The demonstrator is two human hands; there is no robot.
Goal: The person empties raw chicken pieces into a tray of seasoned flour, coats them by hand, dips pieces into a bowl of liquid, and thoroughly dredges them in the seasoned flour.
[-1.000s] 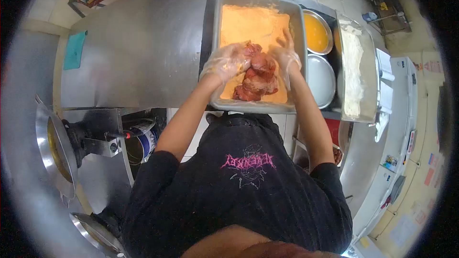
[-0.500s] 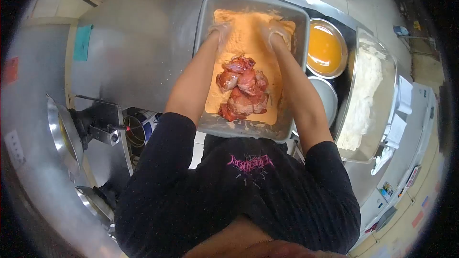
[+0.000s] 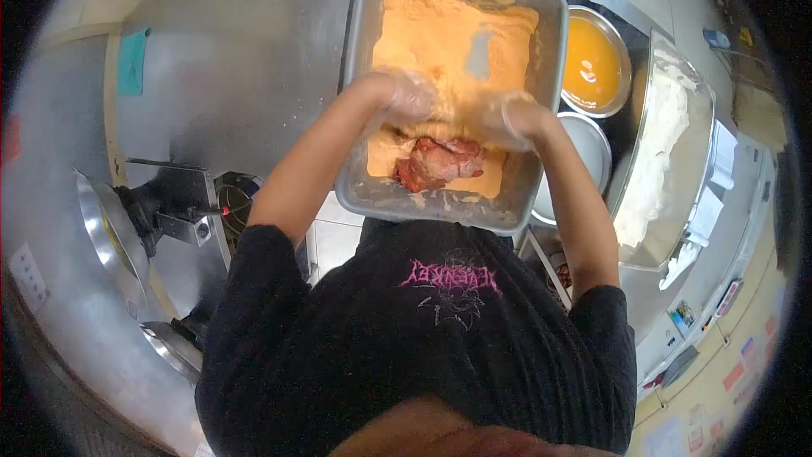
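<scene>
Orange powder (image 3: 423, 30), one bed, in one grey tub (image 3: 452, 213); red meat (image 3: 440, 161), one visible clump, partly covered.

Left hand (image 3: 408, 97), one, in clear film: set down in the powder, beyond the meat and to its left; blurred, so whether the fingers are spread or closed cannot be told. Meat: placed nearer the body than both hands, between them; far edge bordered by loose powder, near side left red and largely uncoated; separate pieces cannot be counted. Right hand (image 3: 507, 118), one, likewise gloved: held low over the powder, beyond and right of the meat; finger state blurred, not to be told. Right of that hand: two round bowls, one filled with orange liquid (image 3: 585, 55), then one tray (image 3: 683, 161) of white powder (image 3: 658, 140).
</scene>
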